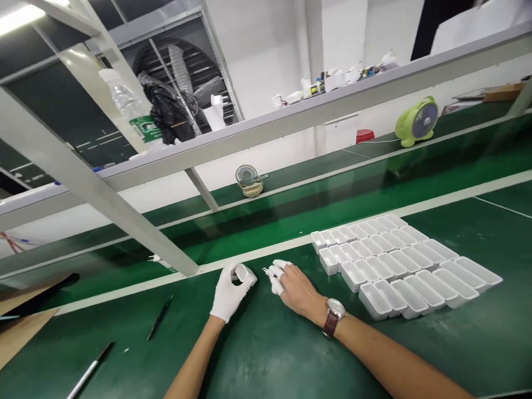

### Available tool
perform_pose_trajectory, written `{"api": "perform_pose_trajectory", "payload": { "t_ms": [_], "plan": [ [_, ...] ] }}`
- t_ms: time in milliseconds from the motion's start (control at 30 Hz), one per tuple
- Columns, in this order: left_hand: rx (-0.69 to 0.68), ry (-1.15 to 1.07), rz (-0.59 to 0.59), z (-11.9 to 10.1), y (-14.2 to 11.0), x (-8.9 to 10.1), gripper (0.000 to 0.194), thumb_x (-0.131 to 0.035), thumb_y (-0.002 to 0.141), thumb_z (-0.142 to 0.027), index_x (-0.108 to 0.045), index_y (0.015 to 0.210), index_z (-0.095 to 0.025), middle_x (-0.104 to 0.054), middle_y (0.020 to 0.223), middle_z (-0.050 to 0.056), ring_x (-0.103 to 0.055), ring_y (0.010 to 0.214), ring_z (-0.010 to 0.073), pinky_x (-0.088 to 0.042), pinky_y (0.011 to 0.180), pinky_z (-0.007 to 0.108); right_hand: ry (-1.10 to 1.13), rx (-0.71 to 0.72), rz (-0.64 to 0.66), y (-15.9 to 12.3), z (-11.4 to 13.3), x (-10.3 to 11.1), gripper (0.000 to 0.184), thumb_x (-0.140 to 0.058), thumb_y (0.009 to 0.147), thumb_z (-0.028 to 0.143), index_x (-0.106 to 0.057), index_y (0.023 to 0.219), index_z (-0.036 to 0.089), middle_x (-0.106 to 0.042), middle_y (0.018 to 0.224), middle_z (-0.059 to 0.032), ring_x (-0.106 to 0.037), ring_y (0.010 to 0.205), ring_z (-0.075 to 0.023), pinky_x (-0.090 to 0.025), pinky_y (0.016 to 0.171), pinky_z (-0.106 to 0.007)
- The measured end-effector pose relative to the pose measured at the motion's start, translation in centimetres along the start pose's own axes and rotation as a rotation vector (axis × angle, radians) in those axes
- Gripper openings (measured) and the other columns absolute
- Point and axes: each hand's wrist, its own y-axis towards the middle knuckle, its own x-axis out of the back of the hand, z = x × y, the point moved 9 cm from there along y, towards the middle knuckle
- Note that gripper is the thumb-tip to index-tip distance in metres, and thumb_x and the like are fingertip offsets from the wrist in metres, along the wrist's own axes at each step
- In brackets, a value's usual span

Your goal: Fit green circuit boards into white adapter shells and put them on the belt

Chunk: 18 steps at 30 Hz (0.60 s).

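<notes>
My left hand [228, 292], in a white glove, is closed around a small white rectangular box [246, 274] above the green tabletop. Bare but for white fingertip covers, my right hand [298, 287] is a short way to the right, its fingers pinched together. Small thin white bits [266, 270] show at those fingertips, too small to name. A watch [334, 313] with a brown strap is on the right wrist. Beyond that hand, several open white boxes [409, 296] of the same kind stand in close rows.
Left of my hands lie a black pen [160, 317] and a white-and-black pen [89, 370]. A slanting metal post [124, 213] meets the table's far rim, below a shelf [266, 127]. Behind are a green belt [332, 202], a small fan [248, 180] and a lime-green fan [417, 122].
</notes>
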Motion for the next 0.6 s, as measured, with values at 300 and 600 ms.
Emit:
{"api": "perform_pose_trajectory", "payload": {
  "t_ms": [300, 600],
  "plan": [
    [-0.061, 0.076, 0.137, 1.7, -2.8, -0.8, 0.069, -0.073, 0.075, -0.029, -0.047, 0.138, -0.021, -0.062, 0.121, 0.008, -0.068, 0.094, 0.0206, -0.057, 0.089, 0.04, 0.043, -0.254, 0.096, -0.7, -2.3, 0.2, 0.039, -0.043, 0.1, 0.022, -0.049, 0.138, 0.016, -0.054, 0.138, -0.0181, -0.057, 0.127, -0.0307, -0.057, 0.098, -0.049],
    [-0.126, 0.027, 0.291, 0.9, -4.7, -2.3, 0.079, -0.075, 0.074, -0.026, -0.04, 0.144, -0.024, -0.06, 0.126, 0.007, -0.064, 0.108, 0.0222, -0.054, 0.097, 0.04, 0.129, -0.091, 0.388, -0.7, -1.4, -0.1, 0.055, -0.061, 0.094, 0.029, -0.042, 0.146, 0.023, -0.053, 0.144, -0.0111, -0.039, 0.142, -0.0307, -0.04, 0.115, -0.053]
  ]
}}
